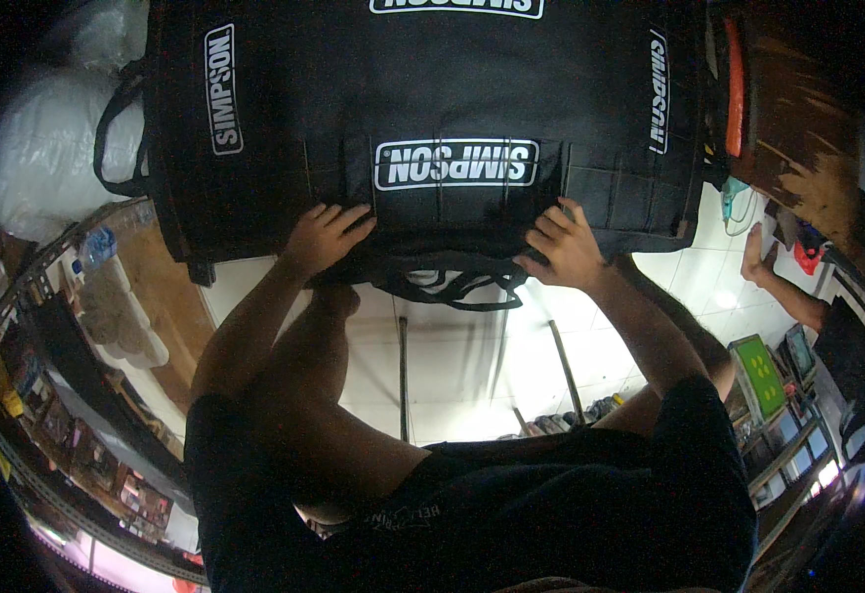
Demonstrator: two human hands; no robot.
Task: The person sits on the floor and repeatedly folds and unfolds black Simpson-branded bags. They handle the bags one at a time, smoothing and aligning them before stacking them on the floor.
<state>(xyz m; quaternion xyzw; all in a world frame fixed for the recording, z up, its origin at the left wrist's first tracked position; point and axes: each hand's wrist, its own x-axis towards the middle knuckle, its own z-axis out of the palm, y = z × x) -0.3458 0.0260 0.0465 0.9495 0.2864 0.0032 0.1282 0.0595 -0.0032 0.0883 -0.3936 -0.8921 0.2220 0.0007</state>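
A large black fabric bag (274, 109) with white-bordered printed patches spreads before me, its near edge toward my body. My left hand (329, 239) rests on the fabric close to that edge, fingers spread and its thumb hidden. Across from it my right hand (563, 245) also lies on the bag near the edge, with fingers apart and slightly bent. Between the two hands, black strap handles (492, 295) hang in loops below the edge. Another strap loop (106, 148) sticks out at the bag's left side. Pale stitch lines or creases run across the cloth near my hands.
Clear plastic-wrapped bundles (47, 148) sit at the far left. A wooden board (161, 306) lies beside the bag. On the right are a worn brown panel (798, 109), another person's foot (754, 253) and a green-screened device (758, 376). White floor tiles (462, 376) show below.
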